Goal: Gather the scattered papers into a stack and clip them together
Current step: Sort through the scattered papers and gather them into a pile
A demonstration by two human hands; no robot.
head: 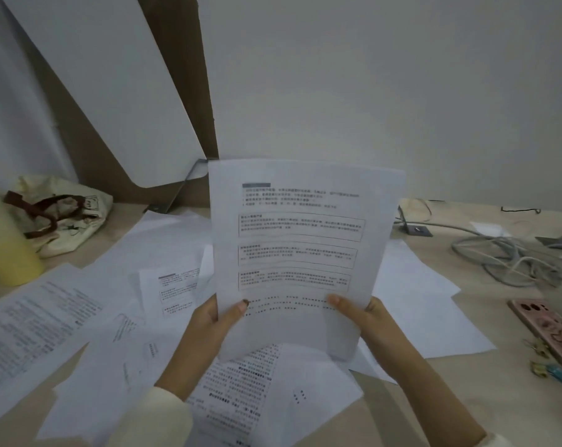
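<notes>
Holding a printed sheet (305, 237) upright at the centre of the frame, raised above the desk (525, 408). Pinching its lower left edge with the left hand (205, 330), thumb across the printed face and fingers hidden behind; pinching its lower right edge with the right hand (366, 321) in the same way. Lying beneath and around, across the lower left and middle of the frame: scattered papers (89, 321), overlapping at odd angles, unstacked. Resting at the lower right edge, just beside a pink phone (550, 330): small clips (544, 371), blurred, apart from the papers. Placed at the left: a cloth bag (57, 214) and a yellow bottle (5, 250); at the right: tangled cables (512, 256).
</notes>
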